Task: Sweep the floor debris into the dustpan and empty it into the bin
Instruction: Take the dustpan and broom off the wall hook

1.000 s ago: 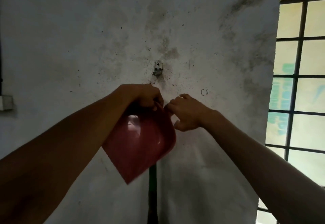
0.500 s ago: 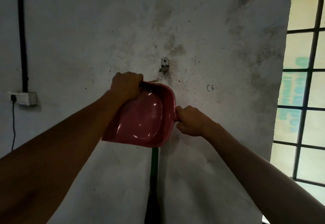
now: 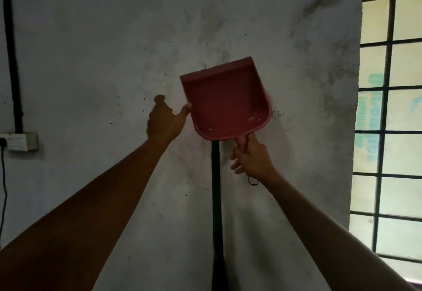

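A red plastic dustpan point(image 3: 225, 101) is held up against the stained white wall, its open mouth pointing up and its short handle down. My right hand point(image 3: 252, 159) grips that handle from below, and a small dark loop hangs under the hand. My left hand point(image 3: 165, 120) is just left of the pan with relaxed fingers, its thumb touching the pan's left edge. A dark green broom handle point(image 3: 215, 199) leans upright against the wall below the dustpan. The floor, debris and bin are out of sight.
A barred window point(image 3: 388, 119) fills the right side. At the left, a black conduit point(image 3: 12, 50) runs down to a white socket box point(image 3: 19, 141) with a cable hanging from it. The wall hook is hidden behind the pan.
The dustpan has swung upright and moved right and up, its mouth now on top. My left hand let go of its rim and opened. My right hand kept hold of the handle.
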### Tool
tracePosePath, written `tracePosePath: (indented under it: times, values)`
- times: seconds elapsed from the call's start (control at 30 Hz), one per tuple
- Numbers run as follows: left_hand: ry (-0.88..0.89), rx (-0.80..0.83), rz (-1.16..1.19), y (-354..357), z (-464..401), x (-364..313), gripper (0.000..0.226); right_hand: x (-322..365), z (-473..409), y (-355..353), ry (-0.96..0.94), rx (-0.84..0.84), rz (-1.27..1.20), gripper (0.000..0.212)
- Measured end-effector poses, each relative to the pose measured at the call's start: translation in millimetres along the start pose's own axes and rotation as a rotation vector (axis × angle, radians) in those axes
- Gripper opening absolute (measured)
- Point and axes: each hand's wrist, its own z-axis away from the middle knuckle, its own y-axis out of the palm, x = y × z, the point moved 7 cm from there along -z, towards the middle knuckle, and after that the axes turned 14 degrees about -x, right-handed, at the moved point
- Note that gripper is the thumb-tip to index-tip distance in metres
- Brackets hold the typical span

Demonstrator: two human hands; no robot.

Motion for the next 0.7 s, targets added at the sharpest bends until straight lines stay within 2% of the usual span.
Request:
tracePosePath:
  times: [0.07,0.13,0.23,0.37,0.47,0.57,0.63,0.7]
  values:
    - [-0.216,0.257,0.286,14.9,19.5,3.2,0.091,6.1,9.5,11.8,0.045,-0.029,-0.084,0.037]
    - [-0.268,0.409,0.453,25.1,35.6,-2.6,0.068,9.9,18.2,23.2,0.066,-0.035,-0.138,0.04]
    - [-0.26,0.36,0.485,23.1,42.3,-2.1,0.041,13.2,25.4,32.5,0.088,-0.055,-0.153,0.038]
    - [-0.027,0.248,0.392,17.0,43.5,-2.2,0.019,9.9,25.8,42.1,0.219,-0.06,-0.11,0.03]
    - [0.038,0.239,0.433,19.1,56.1,-13.9,0.021,8.5,22.6,40.3,0.322,-0.147,-0.192,0.023]
    - [0.056,0.238,0.457,21.0,62.3,-27.0,0.027,9.4,21.4,27.9,0.334,-0.268,-0.153,0.006]
    - [0.039,0.255,0.457,22.8,64.7,-29.9,0.029,5.9,22.7,18.7,0.344,-0.353,-0.101,0.017]
    - [0.002,0.288,0.487,28.0,64.5,-29.0,0.031,4.3,20.2,16.1,0.323,-0.348,-0.076,0.023]
